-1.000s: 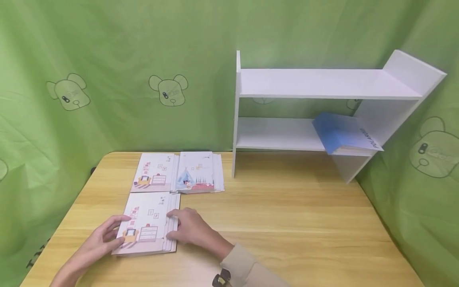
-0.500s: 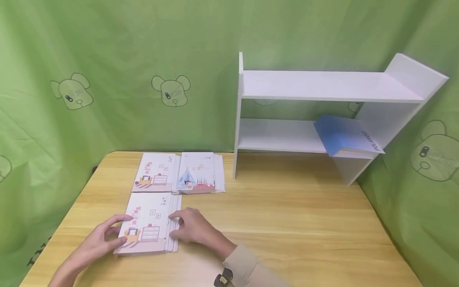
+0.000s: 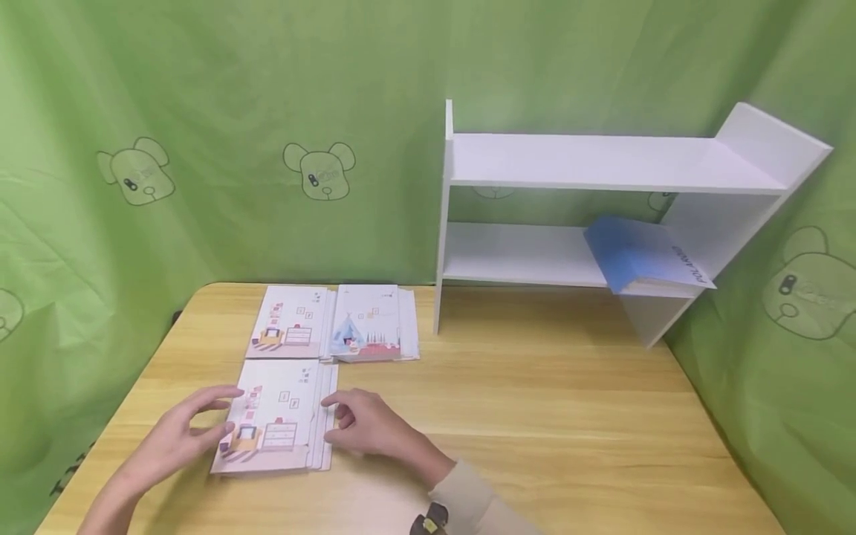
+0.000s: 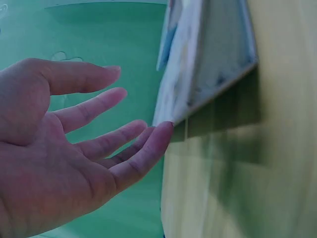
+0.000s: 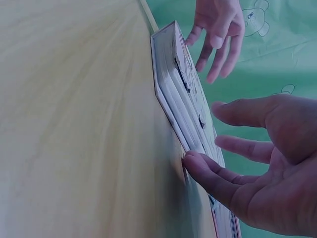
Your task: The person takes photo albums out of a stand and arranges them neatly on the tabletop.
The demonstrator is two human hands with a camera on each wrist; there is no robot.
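The desk [image 3: 535,423] was yellow-brown with wood lines. A white picture book [image 3: 270,405] lay on it between the hands [image 3: 175,438] [image 3: 370,423]. Beyond the hands lay a second book [image 3: 287,316], and just beside it a tent book [image 3: 368,327]. Farther off, to the right of both hands, stood a white shelf [image 3: 582,160], with a blue book [image 3: 635,256] on its lower board [image 3: 521,251].

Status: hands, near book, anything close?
Near book on table; left hand at its left edge, right hand at its right, neither gripping. Matching book behind it, tent-cover book back right.
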